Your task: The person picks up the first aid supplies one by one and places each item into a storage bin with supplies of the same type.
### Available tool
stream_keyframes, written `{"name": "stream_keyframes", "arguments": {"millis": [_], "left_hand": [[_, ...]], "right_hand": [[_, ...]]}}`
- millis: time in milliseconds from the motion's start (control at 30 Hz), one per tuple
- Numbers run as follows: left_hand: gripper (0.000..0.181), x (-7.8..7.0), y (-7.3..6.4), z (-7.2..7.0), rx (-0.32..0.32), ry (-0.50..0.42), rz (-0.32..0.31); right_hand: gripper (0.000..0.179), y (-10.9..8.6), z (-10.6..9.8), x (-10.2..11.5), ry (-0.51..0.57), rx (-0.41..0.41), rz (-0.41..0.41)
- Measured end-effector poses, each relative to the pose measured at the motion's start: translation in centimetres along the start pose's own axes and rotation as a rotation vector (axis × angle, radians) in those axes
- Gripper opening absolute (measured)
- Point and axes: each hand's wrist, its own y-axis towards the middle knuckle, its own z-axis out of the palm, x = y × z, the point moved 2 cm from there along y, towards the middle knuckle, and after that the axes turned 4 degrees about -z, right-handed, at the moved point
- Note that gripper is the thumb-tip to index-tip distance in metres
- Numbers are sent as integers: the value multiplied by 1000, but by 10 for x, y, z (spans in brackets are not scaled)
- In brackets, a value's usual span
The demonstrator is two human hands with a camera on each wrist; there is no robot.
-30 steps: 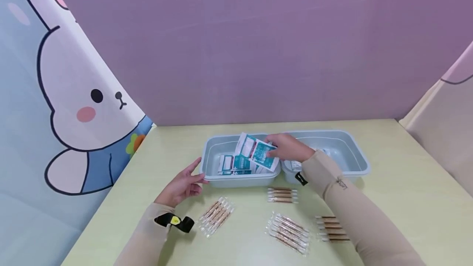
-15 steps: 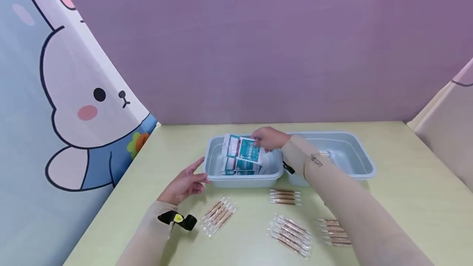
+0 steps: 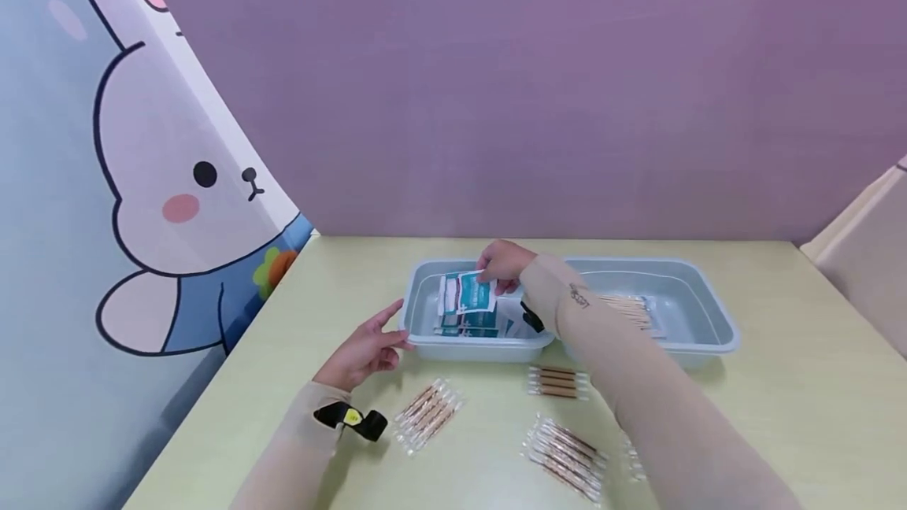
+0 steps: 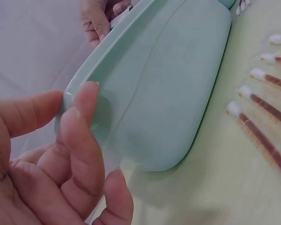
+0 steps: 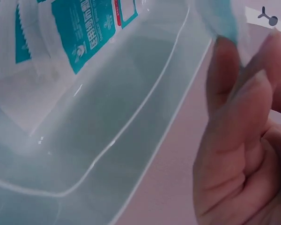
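Right hand (image 3: 505,260): grip pinching teal packet (image 3: 471,293) by its right edge, over overlapping packets (image 3: 482,321) in left tray (image 3: 468,349). Risk, judged: edge-only hold may let it slip or land skewed. Long axis roughly left-right, white end (image 3: 449,295) pointing left. Left hand (image 3: 361,352): fingers loosely spread, touching tray corner. Swab packs (image 3: 428,414) on counter (image 3: 492,431), nearer viewer.

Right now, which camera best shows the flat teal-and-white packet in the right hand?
The head view: the packet shows its printed side, pinched by the right hand. The right wrist view has a blurred part at the top; the left wrist view, only a sliver.
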Motion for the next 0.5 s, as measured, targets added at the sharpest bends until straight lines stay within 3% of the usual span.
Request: {"name": "stream_keyframes", "arguments": {"millis": [300,500], "left_hand": [[68,-4,8,18,49,-12,17],[67,1,9,20,24,-25,3]], "right_hand": [[12,-6,-4,-16,44,0,110],[18,-3,-6,-23,38,-12,114]]}}
